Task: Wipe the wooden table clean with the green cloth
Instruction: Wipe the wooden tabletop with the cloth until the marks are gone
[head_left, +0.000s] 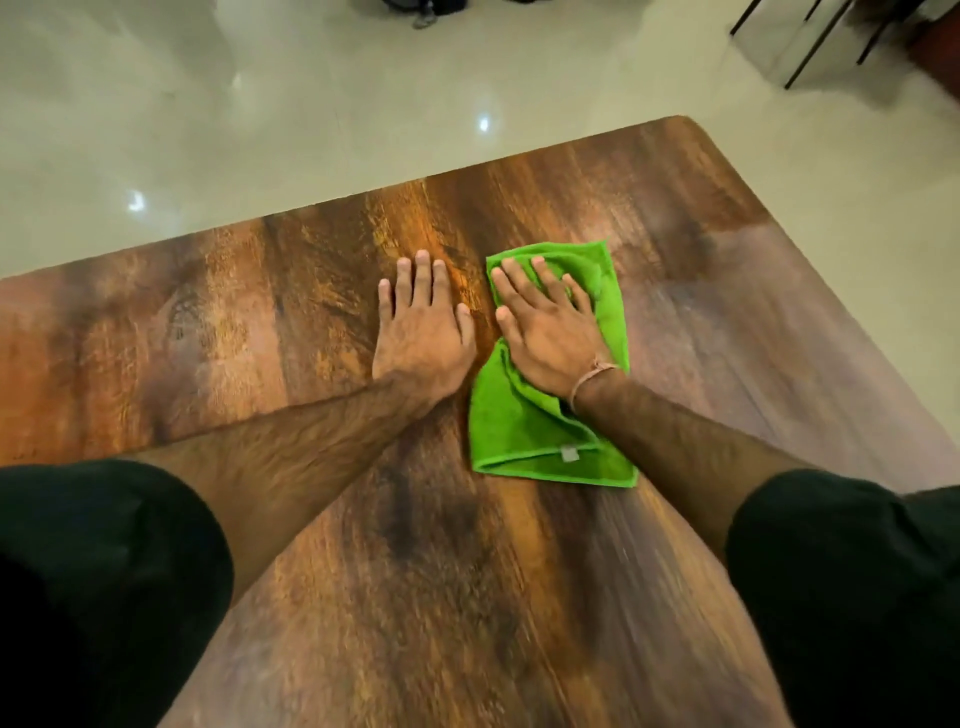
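Note:
A bright green cloth (524, 431) lies crumpled on the wooden table (234, 322), right of centre. My right hand (545, 327) lies flat on the cloth's far half, fingers spread, pressing it onto the wood. Just to its left, my left hand (423, 327) rests palm down on the bare wood, fingers together, holding nothing. The two hands almost touch. A small white tag shows at the cloth's near edge. A thin band circles my right wrist.
The table's far edge runs diagonally, with a rounded corner (685, 122) at the far right. Beyond it is glossy pale floor (260, 104). Dark chair legs (815, 47) stand at the top right, away from the table.

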